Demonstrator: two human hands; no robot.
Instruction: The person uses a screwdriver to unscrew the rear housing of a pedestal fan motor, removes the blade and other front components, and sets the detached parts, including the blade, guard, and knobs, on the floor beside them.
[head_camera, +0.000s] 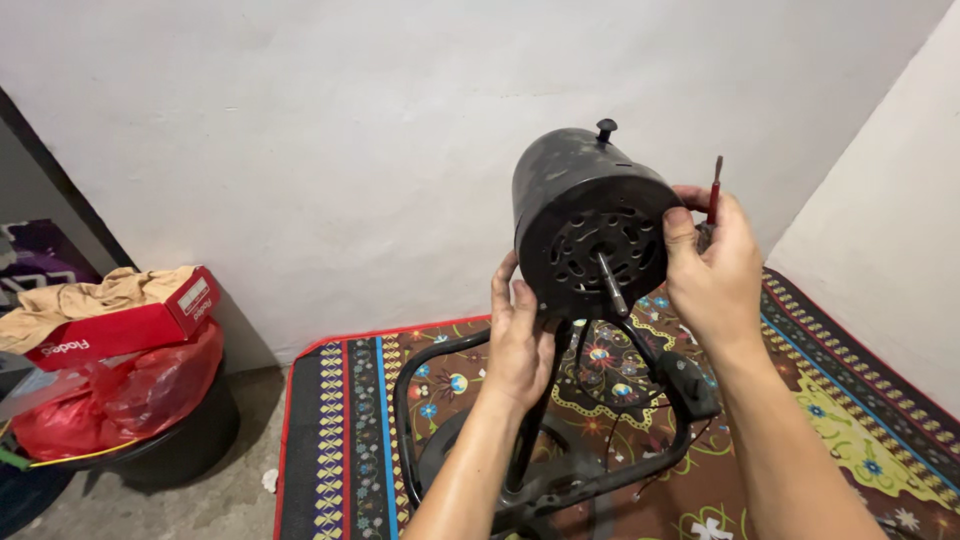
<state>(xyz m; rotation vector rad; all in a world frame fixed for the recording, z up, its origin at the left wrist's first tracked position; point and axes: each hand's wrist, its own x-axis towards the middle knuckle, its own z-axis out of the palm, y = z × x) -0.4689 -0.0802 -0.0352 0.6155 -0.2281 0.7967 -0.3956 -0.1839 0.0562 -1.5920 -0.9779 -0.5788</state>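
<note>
A black fan motor housing with a metal shaft sticking out of its vented front is held up in front of me. A small black knob sits on its top. My left hand grips the underside of the housing, where it meets the stand's neck. My right hand presses against the right side of the housing and also holds a thin red-handled screwdriver that points upward. Below the hands lies the black tubular fan stand with a control box.
A patterned mat with a red border covers the floor under the stand. At the left, a red box with tan cloth rests on a red plastic bag in a black tub. White walls close in behind and at the right.
</note>
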